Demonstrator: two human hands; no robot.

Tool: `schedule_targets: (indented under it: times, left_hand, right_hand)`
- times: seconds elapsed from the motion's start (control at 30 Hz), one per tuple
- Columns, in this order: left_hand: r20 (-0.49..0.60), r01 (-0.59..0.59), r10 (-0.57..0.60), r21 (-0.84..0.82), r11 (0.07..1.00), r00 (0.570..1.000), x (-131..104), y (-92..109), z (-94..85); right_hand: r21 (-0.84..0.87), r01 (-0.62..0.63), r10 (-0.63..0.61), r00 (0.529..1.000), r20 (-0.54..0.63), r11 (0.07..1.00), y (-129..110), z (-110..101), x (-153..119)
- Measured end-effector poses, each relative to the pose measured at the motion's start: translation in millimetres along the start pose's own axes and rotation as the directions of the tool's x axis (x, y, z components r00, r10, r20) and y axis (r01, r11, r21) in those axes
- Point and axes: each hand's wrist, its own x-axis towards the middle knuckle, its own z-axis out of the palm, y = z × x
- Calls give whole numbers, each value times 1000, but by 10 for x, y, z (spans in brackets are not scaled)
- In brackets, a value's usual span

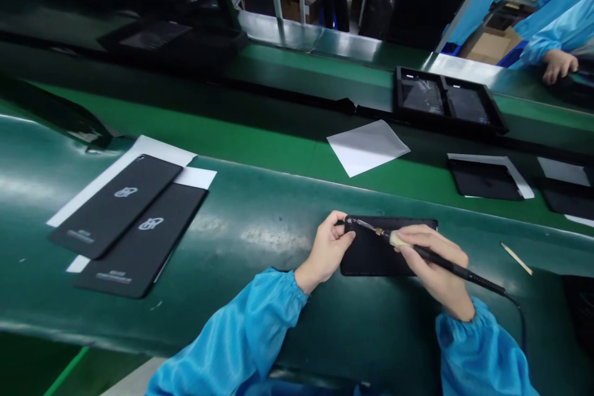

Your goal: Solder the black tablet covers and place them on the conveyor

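Observation:
A flat black panel point(375, 257), like a tablet's back cover, lies on the green bench in front of me. My left hand point(327, 247) pinches its upper left corner between thumb and fingers. In my right hand point(436, 266) is a soldering iron point(457, 270), held like a pen by its pale grip. Its metal tip points left and reaches the corner beside my left fingers; whether it touches cannot be made out. A black cord runs from the handle down to the right.
Two black tablet covers point(139, 247) with white sheets lie at left. A thin pale stick point(516, 258) rests at right. On the green belt beyond are a white sheet point(369, 147), more black panels point(485, 178) and a black tray point(499, 120). A co-worker's hand point(559, 66) shows at upper right.

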Motion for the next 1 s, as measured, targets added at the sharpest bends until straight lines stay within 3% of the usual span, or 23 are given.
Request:
schedule_targets:
  times: [0.63,0.87,1.0]
  left_hand:
    - [16,5,-5,20,1000,1000,-6,16,2]
    - [19,6,-6,12,1000,1000,-3,7,-9]
    - [5,10,-10,17,1000,1000,-15,21,4]
  right_hand:
    - [8,-39,38,993,114,999,6,-22,188]
    - [10,-24,24,999,-26,1000,8,-8,96]
    - [16,-71,71,997,-11,997,54,20,42]
